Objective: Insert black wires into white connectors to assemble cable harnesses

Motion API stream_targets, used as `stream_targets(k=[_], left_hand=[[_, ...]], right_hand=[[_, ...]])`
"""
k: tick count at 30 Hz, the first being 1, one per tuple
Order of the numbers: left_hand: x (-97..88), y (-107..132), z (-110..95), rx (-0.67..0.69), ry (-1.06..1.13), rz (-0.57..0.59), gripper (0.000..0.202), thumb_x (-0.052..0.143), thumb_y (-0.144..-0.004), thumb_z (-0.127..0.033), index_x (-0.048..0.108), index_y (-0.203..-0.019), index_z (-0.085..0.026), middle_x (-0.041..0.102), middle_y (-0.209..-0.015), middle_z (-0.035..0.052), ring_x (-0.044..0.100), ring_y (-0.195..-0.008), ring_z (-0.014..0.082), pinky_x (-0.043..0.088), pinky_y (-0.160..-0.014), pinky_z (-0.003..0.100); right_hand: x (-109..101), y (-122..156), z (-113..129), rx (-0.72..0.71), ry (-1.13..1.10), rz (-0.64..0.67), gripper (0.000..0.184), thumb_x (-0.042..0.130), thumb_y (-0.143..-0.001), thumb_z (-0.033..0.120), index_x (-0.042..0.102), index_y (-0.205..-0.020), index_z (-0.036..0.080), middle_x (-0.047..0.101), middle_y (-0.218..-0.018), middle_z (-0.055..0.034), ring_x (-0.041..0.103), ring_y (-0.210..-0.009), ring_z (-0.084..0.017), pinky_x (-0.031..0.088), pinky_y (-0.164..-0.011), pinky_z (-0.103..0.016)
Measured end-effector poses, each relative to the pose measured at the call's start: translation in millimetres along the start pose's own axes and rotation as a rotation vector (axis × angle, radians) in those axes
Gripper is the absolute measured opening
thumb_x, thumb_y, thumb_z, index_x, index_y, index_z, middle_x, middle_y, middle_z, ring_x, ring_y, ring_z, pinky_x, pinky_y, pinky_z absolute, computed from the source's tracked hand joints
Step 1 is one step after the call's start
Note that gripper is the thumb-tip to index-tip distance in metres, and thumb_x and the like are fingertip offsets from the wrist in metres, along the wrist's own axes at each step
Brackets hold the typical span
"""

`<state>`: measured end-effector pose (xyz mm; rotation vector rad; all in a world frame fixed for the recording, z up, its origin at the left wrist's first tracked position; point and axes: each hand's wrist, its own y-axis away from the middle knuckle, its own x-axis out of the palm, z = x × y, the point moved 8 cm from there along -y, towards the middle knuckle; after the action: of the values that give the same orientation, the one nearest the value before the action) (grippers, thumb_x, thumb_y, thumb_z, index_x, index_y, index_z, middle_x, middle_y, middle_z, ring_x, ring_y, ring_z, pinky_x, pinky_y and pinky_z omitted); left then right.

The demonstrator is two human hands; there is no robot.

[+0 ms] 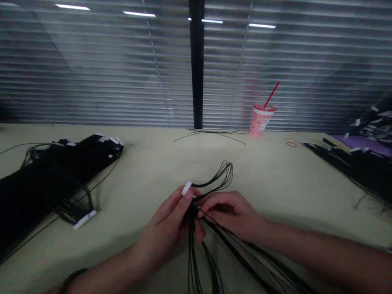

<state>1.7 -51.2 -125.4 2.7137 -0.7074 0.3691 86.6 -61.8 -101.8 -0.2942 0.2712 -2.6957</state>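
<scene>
Black wires (191, 212) with white plug (186, 188), held between both hands over near middle of table (147, 163). Left hand (173, 214) clasped round wires, thumb against plug; right hand (234, 210) pinching strands just beside. Probably light, soft, bendy, with thin strands apt to tangle or slip apart; best held at plug or the tight bunch next to it, not by single strands. Container: pink cup (260, 122) with red straw (271, 94), upright at back; can't tell contents from wall pattern.
</scene>
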Motion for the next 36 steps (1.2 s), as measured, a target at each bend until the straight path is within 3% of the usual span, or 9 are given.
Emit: stream_targets(k=[4,11,18,24,29,32,36], left_hand=[[1.9,2.0,0.9,0.007,-0.025,0.047,0.023,0.038,-0.086,-0.037,0.046,-0.100,-0.021,0.057,-0.054,-0.0016,0.054,-0.048,0.0110,0.039,-0.051,0.021],[3.0,-0.3,0.1,0.009,0.094,0.112,0.022,0.039,-0.086,-0.030,0.050,-0.102,-0.020,0.058,-0.067,0.0005,0.055,-0.048,0.0114,0.043,-0.054,0.025],[0.7,-3.0,0.5,0.032,0.084,0.069,0.022,0.043,-0.083,-0.029,0.052,-0.100,-0.017,0.056,-0.063,0.0009,0.051,-0.042,0.0105,0.041,-0.046,0.024],[0.9,-3.4,-0.3,-0.032,0.097,0.053,0.026,0.042,-0.083,-0.035,0.050,-0.100,-0.018,0.055,-0.063,-0.0003,0.050,-0.043,0.0103,0.041,-0.049,0.025],[-1.8,-2.5,-2.0,-0.034,0.044,-0.009,0.031,0.038,-0.083,-0.044,0.050,-0.097,-0.019,0.054,-0.053,-0.0017,0.046,-0.038,0.0097,0.040,-0.045,0.024],[-5.0,0.3,-3.4,-0.013,-0.056,-0.080,0.031,0.041,-0.082,-0.045,0.051,-0.090,-0.018,0.050,-0.040,-0.0030,0.043,-0.035,0.0095,0.035,-0.040,0.020],[-8.5,3.0,-3.8,-0.016,-0.110,-0.154,0.031,0.042,-0.080,-0.047,0.051,-0.085,-0.018,0.043,-0.032,-0.0053,0.041,-0.032,0.0102,0.032,-0.038,0.019]], right_hand=[[-6.7,0.4,-9.8,0.070,-0.001,-0.082,0.008,0.059,-0.074,0.019,0.063,-0.078,0.014,0.063,-0.074,-0.0019,0.059,-0.067,-0.008,0.046,-0.064,-0.023],[-0.7,-0.6,-11.6,0.111,-0.120,-0.014,0.012,0.062,-0.072,0.019,0.059,-0.081,0.012,0.062,-0.065,-0.0010,0.061,-0.060,-0.011,0.048,-0.065,-0.028],[-6.5,2.2,-17.8,0.112,-0.067,-0.084,0.014,0.065,-0.069,0.020,0.062,-0.080,0.013,0.064,-0.075,-0.0030,0.061,-0.065,-0.012,0.048,-0.067,-0.029],[-10.4,1.2,-15.1,0.137,0.028,-0.108,0.015,0.062,-0.072,0.023,0.064,-0.083,0.014,0.065,-0.078,-0.0032,0.060,-0.070,-0.011,0.046,-0.072,-0.029],[-5.0,-1.7,-12.7,0.224,0.058,0.007,0.012,0.061,-0.072,0.023,0.066,-0.077,0.013,0.066,-0.081,-0.0037,0.060,-0.075,-0.011,0.044,-0.076,-0.029],[-5.3,-2.7,-11.3,0.215,0.013,0.006,0.008,0.065,-0.068,0.021,0.064,-0.071,0.013,0.065,-0.081,-0.0026,0.058,-0.075,-0.010,0.045,-0.071,-0.025],[-6.1,-1.6,-16.1,0.274,0.054,0.005,0.012,0.063,-0.070,0.023,0.060,-0.067,0.011,0.057,-0.063,0.0022,0.048,-0.053,-0.004,0.037,-0.050,-0.017]])
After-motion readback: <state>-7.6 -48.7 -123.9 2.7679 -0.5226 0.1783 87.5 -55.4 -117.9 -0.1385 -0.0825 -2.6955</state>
